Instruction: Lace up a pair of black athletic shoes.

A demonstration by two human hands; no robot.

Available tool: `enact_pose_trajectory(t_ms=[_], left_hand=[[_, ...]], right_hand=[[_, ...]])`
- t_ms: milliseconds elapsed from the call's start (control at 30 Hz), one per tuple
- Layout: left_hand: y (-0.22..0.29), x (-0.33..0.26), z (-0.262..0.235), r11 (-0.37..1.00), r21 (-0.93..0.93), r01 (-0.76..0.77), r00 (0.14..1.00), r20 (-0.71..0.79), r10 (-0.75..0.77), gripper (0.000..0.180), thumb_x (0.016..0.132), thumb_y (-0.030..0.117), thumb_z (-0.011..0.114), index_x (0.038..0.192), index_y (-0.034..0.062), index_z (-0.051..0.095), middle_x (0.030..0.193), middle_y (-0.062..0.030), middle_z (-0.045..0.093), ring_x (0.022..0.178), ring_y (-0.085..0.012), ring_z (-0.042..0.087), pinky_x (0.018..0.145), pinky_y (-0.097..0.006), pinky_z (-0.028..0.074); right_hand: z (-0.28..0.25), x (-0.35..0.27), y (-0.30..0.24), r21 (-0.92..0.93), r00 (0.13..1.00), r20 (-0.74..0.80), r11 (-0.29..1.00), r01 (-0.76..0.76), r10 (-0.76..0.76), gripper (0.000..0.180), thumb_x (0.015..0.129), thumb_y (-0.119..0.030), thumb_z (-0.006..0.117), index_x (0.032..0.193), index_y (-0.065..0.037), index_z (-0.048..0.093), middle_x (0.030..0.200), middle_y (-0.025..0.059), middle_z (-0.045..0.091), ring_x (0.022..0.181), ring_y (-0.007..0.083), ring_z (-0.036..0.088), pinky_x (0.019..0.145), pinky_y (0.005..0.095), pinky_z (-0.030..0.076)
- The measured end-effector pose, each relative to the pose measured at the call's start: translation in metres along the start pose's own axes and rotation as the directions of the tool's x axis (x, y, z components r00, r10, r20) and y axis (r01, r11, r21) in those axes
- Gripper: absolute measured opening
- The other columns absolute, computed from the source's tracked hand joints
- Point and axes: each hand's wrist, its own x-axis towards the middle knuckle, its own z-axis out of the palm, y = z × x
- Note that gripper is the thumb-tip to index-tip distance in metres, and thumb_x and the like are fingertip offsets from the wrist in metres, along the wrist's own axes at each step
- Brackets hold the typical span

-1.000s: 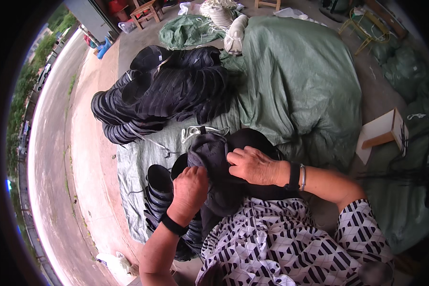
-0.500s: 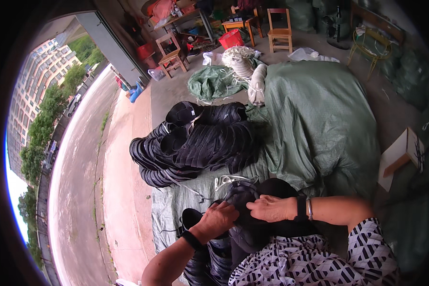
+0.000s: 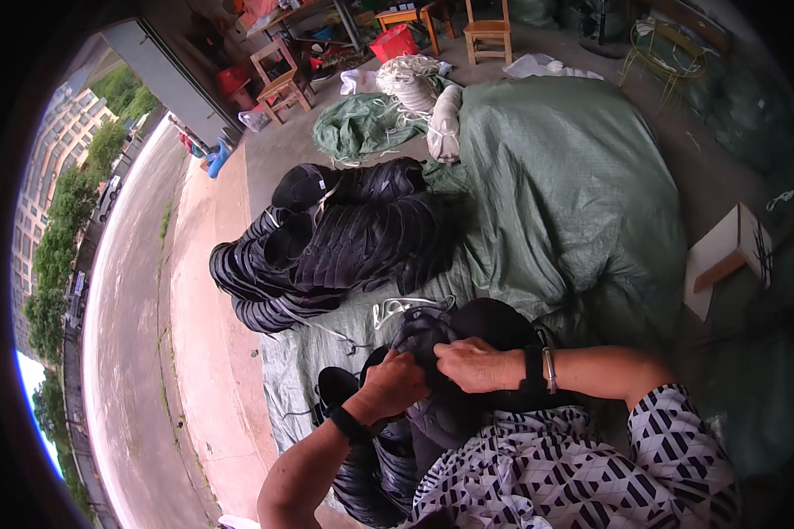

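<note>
My left hand (image 3: 395, 381) and my right hand (image 3: 476, 365) face each other just above my lap, fingers closed. Both pinch the edge of a dark cap (image 3: 422, 331), whose fabric looks bunched up; the fingertips partly hide it. Under my left forearm, nested black caps (image 3: 388, 472) form a column beside my legs. Ahead lies a big heap of stacked black caps (image 3: 362, 251), tied with pale strips, one cap (image 3: 304, 187) on top showing a small white label. A loose white cord (image 3: 393, 307) curls between that heap and my hands.
A large green woven sheet (image 3: 573, 194) covers a bulky mound on the right. Farther off are white cord bundles (image 3: 444, 123), a red bucket (image 3: 393, 42) and wooden chairs (image 3: 278, 81). A pale wooden box (image 3: 730, 251) stands at right; a road (image 3: 132, 353) runs along the left.
The view has shifted, so the surroundings sit farther left and higher. Both hands keep their hold on the dark cap, with only slight finger movement.
</note>
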Motion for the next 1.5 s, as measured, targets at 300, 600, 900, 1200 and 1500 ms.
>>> enact_pose_trajectory(t_ms=[300, 600, 900, 1200, 1500], left_hand=[[-0.007, 0.002, 0.003, 0.155, -0.982, -0.103, 0.934, -0.149, -0.323, 0.021, 0.089, 0.028, 0.06, 0.086, 0.0079, 0.059, 0.075, 0.0055, 0.054, 0.066, -0.0036, 0.044, 0.06, -0.019, 0.034], [0.0, 0.0, 0.02, 0.033, -0.971, -0.236, 0.92, -0.235, -0.313, 0.019, 0.091, 0.023, 0.059, 0.094, 0.0051, 0.062, 0.082, 0.0027, 0.058, 0.074, -0.0056, 0.051, 0.071, -0.021, 0.04], [0.046, -0.02, -0.028, 0.098, -0.892, -0.442, 0.897, -0.436, 0.072, 0.029, 0.091, 0.032, 0.058, 0.102, 0.0053, 0.061, 0.085, 0.0022, 0.056, 0.077, -0.0056, 0.05, 0.071, -0.02, 0.039], [-0.114, -0.077, 0.043, -0.185, -0.734, -0.654, 0.519, -0.257, -0.815, 0.024, 0.096, 0.032, 0.047, 0.105, 0.0123, 0.058, 0.082, 0.0064, 0.055, 0.066, -0.0035, 0.044, 0.056, -0.02, 0.034], [-0.106, -0.114, 0.083, -0.303, -0.754, -0.583, 0.567, -0.112, -0.816, 0.021, 0.096, 0.019, 0.044, 0.106, 0.004, 0.055, 0.063, 0.0044, 0.041, 0.048, -0.0043, 0.029, 0.044, -0.019, 0.026]], right_hand=[[-0.041, 0.009, 0.024, 0.986, 0.939, 0.127, 0.062, -0.154, 0.321, 0.025, 0.091, -0.024, 0.057, 0.103, -0.003, 0.052, 0.082, 0.0097, 0.061, 0.052, 0.0096, 0.057, 0.046, 0.021, 0.048], [-0.009, 0.016, -0.014, 0.928, 0.93, 0.234, 0.22, -0.3, 0.283, 0.028, 0.092, -0.026, 0.055, 0.08, 0.0, 0.06, 0.064, 0.0032, 0.057, 0.044, 0.0066, 0.051, 0.041, 0.0192, 0.042], [-0.148, 0.004, -0.059, 0.932, 0.96, -0.232, 0.318, 0.174, 0.156, 0.024, 0.095, -0.02, 0.052, 0.088, 0.001, 0.061, 0.066, 0.0018, 0.058, 0.05, 0.0038, 0.05, 0.047, 0.0175, 0.04], [-0.167, -0.106, 0.109, 0.865, 0.609, -0.356, 0.003, 0.502, 0.709, 0.016, 0.093, -0.02, 0.053, 0.091, -0.005, 0.058, 0.07, 0.002, 0.057, 0.052, 0.0063, 0.042, 0.048, 0.02, 0.034], [-0.121, -0.175, 0.176, 0.875, 0.362, -0.144, -0.053, 0.481, 0.921, 0.012, 0.091, -0.021, 0.055, 0.09, -0.009, 0.055, 0.082, 0.0063, 0.061, 0.06, 0.0099, 0.049, 0.057, 0.0285, 0.043]])
